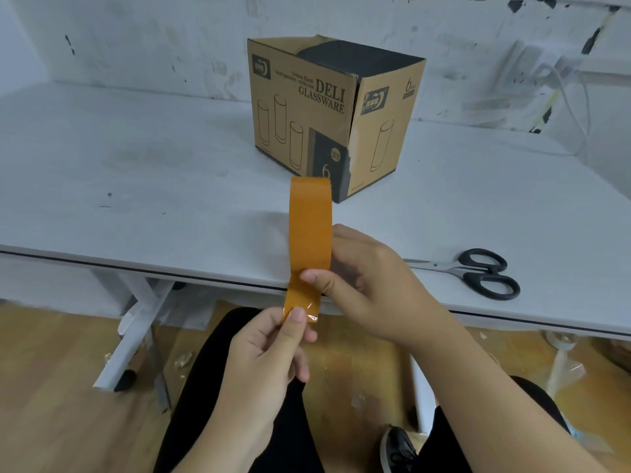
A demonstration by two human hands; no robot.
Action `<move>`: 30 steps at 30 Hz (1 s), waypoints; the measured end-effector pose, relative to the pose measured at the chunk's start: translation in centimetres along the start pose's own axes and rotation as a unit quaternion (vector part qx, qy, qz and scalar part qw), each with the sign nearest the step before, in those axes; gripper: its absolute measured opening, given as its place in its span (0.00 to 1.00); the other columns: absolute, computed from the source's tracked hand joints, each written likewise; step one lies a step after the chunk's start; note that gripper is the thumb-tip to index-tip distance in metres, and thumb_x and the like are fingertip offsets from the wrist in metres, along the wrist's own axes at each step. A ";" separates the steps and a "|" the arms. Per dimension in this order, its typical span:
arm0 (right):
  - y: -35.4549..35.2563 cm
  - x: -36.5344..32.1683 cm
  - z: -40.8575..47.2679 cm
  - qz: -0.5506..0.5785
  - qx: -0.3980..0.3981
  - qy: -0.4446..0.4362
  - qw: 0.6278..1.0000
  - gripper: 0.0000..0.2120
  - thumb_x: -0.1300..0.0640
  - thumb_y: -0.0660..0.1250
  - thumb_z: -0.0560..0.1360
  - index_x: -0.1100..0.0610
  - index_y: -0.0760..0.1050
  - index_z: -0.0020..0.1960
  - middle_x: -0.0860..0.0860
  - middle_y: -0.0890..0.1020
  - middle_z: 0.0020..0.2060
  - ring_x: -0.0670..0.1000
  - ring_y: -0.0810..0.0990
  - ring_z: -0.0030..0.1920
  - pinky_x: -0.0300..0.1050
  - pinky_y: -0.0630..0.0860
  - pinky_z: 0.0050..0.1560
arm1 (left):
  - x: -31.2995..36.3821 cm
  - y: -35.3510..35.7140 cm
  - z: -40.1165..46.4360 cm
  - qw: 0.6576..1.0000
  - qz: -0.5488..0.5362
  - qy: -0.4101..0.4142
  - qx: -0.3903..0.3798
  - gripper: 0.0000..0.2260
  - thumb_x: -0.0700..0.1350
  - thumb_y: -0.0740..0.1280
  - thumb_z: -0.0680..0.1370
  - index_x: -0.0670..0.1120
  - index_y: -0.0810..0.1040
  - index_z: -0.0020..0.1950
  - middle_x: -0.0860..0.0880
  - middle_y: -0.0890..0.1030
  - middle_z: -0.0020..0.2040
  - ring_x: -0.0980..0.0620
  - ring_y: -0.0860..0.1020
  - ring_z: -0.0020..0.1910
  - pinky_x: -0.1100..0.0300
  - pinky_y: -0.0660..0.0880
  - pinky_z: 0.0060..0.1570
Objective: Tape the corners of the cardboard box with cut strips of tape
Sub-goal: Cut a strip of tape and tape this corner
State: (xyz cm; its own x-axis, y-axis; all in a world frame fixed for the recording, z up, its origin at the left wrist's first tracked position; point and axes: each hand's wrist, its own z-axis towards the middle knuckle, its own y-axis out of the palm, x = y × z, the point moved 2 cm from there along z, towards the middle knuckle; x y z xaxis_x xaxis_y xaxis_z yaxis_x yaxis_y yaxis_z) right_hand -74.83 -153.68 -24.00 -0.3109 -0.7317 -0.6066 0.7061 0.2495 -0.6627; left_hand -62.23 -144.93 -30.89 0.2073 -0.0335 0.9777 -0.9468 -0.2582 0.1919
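Bench (136,158): left half bare up to the near edge, open for a hand. Cardboard box (327,110) stands mid-bench toward the far edge. Scissors (478,271) lie at the near edge, right; bare strip between them and the box.

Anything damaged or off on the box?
Yes. The box's front vertical corner is split open at the top, with a torn, ragged edge lower down. Its top edges look creased.

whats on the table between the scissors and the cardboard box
Nothing: in the head view the stretch of white table between the scissors and the cardboard box is bare.
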 end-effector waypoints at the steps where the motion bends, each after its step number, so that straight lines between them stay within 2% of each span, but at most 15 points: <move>1: 0.0 0.0 0.0 0.007 0.004 0.001 1.000 0.10 0.53 0.64 0.79 0.59 0.78 0.46 0.50 0.77 0.41 0.52 0.77 0.42 0.51 0.74 0.40 | 0.2 0.0 -0.2 1.000 -0.009 -0.001 0.000 0.13 0.58 0.67 0.70 0.49 0.79 0.34 0.51 0.79 0.31 0.57 0.71 0.22 0.70 0.65 0.23; 4: 0.0 0.2 0.2 0.015 0.009 0.009 1.000 0.12 0.53 0.63 0.79 0.62 0.78 0.47 0.54 0.78 0.42 0.54 0.78 0.44 0.53 0.74 0.43 | 0.5 -0.1 -0.9 1.000 -0.020 -0.003 -0.006 0.13 0.57 0.67 0.69 0.48 0.79 0.33 0.50 0.77 0.28 0.57 0.70 0.20 0.70 0.64 0.22; 8: 0.2 0.1 0.4 -0.011 0.023 0.004 1.000 0.12 0.53 0.62 0.79 0.61 0.77 0.46 0.50 0.78 0.42 0.48 0.77 0.44 0.47 0.75 0.44 | 0.2 -1.0 -2.4 0.999 -0.029 -0.016 -0.008 0.17 0.59 0.70 0.71 0.47 0.79 0.32 0.48 0.74 0.23 0.58 0.68 0.18 0.70 0.63 0.20; 12: 0.6 0.2 0.6 -0.052 0.014 0.028 0.998 0.13 0.50 0.62 0.79 0.58 0.77 0.46 0.48 0.78 0.41 0.46 0.77 0.42 0.45 0.76 0.45 | 0.1 -1.8 -3.1 1.000 -0.015 -0.010 -0.010 0.23 0.66 0.73 0.61 0.45 0.80 0.34 0.48 0.76 0.24 0.57 0.70 0.18 0.69 0.64 0.20; 17: 0.4 0.3 0.6 -0.005 0.020 0.097 0.995 0.12 0.48 0.61 0.79 0.56 0.77 0.48 0.51 0.80 0.42 0.51 0.80 0.44 0.53 0.77 0.46 | -0.4 -2.0 -3.0 1.000 0.002 0.017 0.004 0.16 0.60 0.70 0.71 0.47 0.81 0.35 0.48 0.76 0.24 0.57 0.70 0.19 0.69 0.64 0.21; 20: 0.3 0.1 0.4 0.011 0.002 0.090 0.996 0.09 0.51 0.63 0.77 0.56 0.76 0.44 0.52 0.79 0.40 0.54 0.78 0.42 0.55 0.76 0.43 | -1.5 -1.8 -2.8 1.000 0.007 -0.006 0.002 0.15 0.59 0.68 0.70 0.48 0.82 0.36 0.47 0.77 0.25 0.57 0.70 0.20 0.68 0.64 0.23; 24: 0.2 -0.1 0.3 -0.013 0.002 0.064 0.998 0.09 0.54 0.64 0.75 0.60 0.75 0.42 0.53 0.77 0.39 0.53 0.77 0.40 0.53 0.74 0.41 | -2.7 -1.3 -2.1 1.000 0.001 -0.024 0.007 0.15 0.59 0.67 0.67 0.49 0.83 0.38 0.47 0.82 0.32 0.57 0.73 0.22 0.70 0.67 0.25; 27: 0.2 -0.1 0.3 -0.029 0.011 0.054 0.998 0.09 0.55 0.63 0.77 0.60 0.75 0.43 0.53 0.77 0.38 0.54 0.76 0.40 0.52 0.73 0.40 | -3.2 -1.2 -1.3 1.000 0.010 -0.016 0.023 0.15 0.60 0.67 0.68 0.49 0.82 0.37 0.48 0.80 0.29 0.58 0.72 0.22 0.72 0.70 0.29; 30: 0.1 0.1 0.1 -0.023 0.026 0.054 0.998 0.09 0.55 0.62 0.79 0.60 0.76 0.48 0.53 0.78 0.41 0.54 0.78 0.43 0.52 0.75 0.42 | -3.1 -1.1 -0.5 0.999 0.026 0.012 0.036 0.13 0.58 0.67 0.71 0.50 0.81 0.35 0.49 0.78 0.27 0.58 0.73 0.23 0.71 0.70 0.28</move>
State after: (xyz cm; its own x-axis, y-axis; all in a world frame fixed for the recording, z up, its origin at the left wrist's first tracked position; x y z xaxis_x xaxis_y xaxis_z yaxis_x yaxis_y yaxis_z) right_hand -74.70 -153.79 -24.12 -0.4081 -0.6682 -0.6221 0.7208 0.1823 -0.6687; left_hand -62.01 -144.02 -34.11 0.1509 -0.0264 0.9882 -0.9357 -0.3264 0.1342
